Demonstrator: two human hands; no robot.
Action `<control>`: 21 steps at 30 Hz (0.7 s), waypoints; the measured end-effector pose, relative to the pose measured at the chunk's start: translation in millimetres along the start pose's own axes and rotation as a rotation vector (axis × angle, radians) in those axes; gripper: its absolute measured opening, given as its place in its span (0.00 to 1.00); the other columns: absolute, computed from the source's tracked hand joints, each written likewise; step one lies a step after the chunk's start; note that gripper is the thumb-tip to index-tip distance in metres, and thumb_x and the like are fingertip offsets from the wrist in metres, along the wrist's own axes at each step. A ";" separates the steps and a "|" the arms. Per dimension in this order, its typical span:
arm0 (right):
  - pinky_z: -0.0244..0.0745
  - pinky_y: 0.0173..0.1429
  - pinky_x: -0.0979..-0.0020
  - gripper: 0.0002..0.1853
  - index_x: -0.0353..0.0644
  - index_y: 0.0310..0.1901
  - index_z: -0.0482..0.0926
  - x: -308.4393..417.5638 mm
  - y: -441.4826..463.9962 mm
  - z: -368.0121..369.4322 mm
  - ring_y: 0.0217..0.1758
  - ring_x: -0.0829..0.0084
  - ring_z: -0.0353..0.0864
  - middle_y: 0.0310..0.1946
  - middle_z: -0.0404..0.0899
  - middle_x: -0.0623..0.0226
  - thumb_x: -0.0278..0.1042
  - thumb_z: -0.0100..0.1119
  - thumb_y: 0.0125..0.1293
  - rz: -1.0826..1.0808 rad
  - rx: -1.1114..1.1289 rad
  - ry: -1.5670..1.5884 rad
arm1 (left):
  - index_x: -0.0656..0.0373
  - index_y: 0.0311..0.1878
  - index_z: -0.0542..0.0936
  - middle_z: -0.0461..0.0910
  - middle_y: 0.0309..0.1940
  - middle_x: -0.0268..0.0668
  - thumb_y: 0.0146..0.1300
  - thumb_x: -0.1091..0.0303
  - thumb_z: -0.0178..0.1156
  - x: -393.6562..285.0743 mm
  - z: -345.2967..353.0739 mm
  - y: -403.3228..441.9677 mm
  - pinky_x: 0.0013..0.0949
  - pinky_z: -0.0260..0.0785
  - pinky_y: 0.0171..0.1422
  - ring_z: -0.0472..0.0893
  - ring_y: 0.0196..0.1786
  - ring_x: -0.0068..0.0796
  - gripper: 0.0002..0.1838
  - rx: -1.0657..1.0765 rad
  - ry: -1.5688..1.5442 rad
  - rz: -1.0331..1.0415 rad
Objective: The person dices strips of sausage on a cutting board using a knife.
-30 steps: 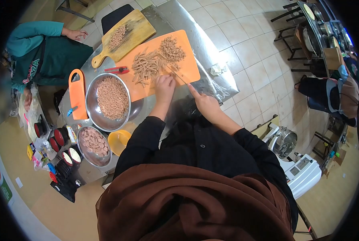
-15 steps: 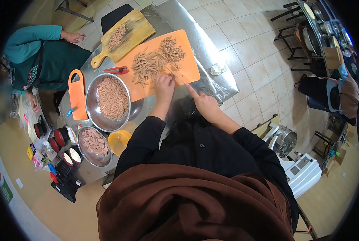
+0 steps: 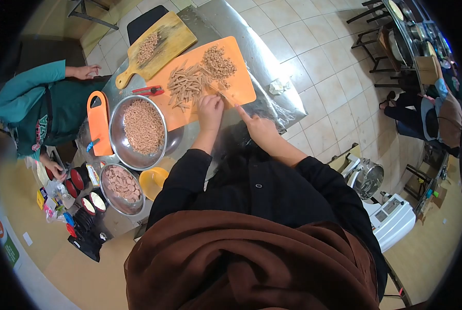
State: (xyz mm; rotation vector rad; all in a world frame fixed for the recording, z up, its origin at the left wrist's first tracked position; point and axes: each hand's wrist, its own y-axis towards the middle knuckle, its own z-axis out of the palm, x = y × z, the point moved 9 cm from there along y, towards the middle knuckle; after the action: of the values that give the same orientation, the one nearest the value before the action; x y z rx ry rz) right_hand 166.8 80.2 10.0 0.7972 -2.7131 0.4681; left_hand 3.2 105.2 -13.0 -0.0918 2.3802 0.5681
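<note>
My right hand (image 3: 259, 126) is wrapped round a knife (image 3: 225, 96), its index finger stretched along the top, at the near edge of the orange cutting board (image 3: 245, 93). Beside the blade my left hand (image 3: 210, 109) rests on the board with bent fingers; what they press on is too small to make out. Thin brown strips (image 3: 185, 85) lie just beyond my left hand. Farther back on the board is a heap of small diced pieces (image 3: 218, 63). A metal bowl (image 3: 112, 135) of diced pieces stands to the left.
A wooden board (image 3: 182, 37) with diced bits lies behind. Nearer the left are a red-handled tool (image 3: 149, 91), an orange board (image 3: 97, 124), a bowl of pink chunks (image 3: 122, 186) and a yellow bowl (image 3: 153, 182). A co-worker in green (image 3: 45, 103) stands at the left.
The co-worker at the left has moved farther left, one hand now near the red containers. My hands have shifted only slightly at the board. The person at the far right has changed pose.
</note>
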 end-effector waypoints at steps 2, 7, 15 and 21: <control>0.79 0.26 0.59 0.40 0.58 0.77 0.52 0.5 -2.0 0.0 0.25 0.54 0.83 0.28 0.80 0.55 0.25 0.51 0.63 0.011 0.017 -0.009 | 0.61 0.32 0.84 0.82 0.37 0.39 0.50 0.74 0.67 -2.3 -0.7 -0.3 0.41 0.71 0.53 0.78 0.46 0.43 0.05 0.005 0.005 0.007; 0.79 0.27 0.58 0.40 0.58 0.77 0.52 -3.8 -15.4 0.0 0.25 0.54 0.83 0.28 0.80 0.54 0.25 0.51 0.63 0.038 0.012 0.002 | 0.60 0.33 0.84 0.82 0.37 0.39 0.52 0.74 0.68 -4.7 -1.2 1.7 0.41 0.71 0.52 0.78 0.45 0.42 0.04 0.001 -0.005 0.011; 0.81 0.31 0.57 0.40 0.59 0.76 0.53 -19.7 -8.5 4.5 0.30 0.54 0.85 0.30 0.81 0.54 0.25 0.52 0.62 0.104 0.020 0.039 | 0.61 0.35 0.84 0.82 0.37 0.38 0.56 0.72 0.68 -2.4 0.1 1.7 0.40 0.70 0.52 0.79 0.44 0.41 0.05 0.021 -0.056 -0.023; 0.78 0.25 0.57 0.38 0.57 0.75 0.56 -8.7 -14.0 -9.5 0.21 0.55 0.81 0.25 0.80 0.56 0.25 0.51 0.63 0.007 -0.110 0.040 | 0.60 0.33 0.82 0.81 0.36 0.39 0.52 0.74 0.66 8.9 4.3 -2.3 0.41 0.70 0.52 0.78 0.45 0.44 0.05 0.060 -0.056 -0.083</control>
State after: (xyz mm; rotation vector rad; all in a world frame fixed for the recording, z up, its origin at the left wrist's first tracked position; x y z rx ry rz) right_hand 183.2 76.7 18.8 0.7413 -2.6793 0.3296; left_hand -0.5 105.7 -22.5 -0.1458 2.3249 0.4538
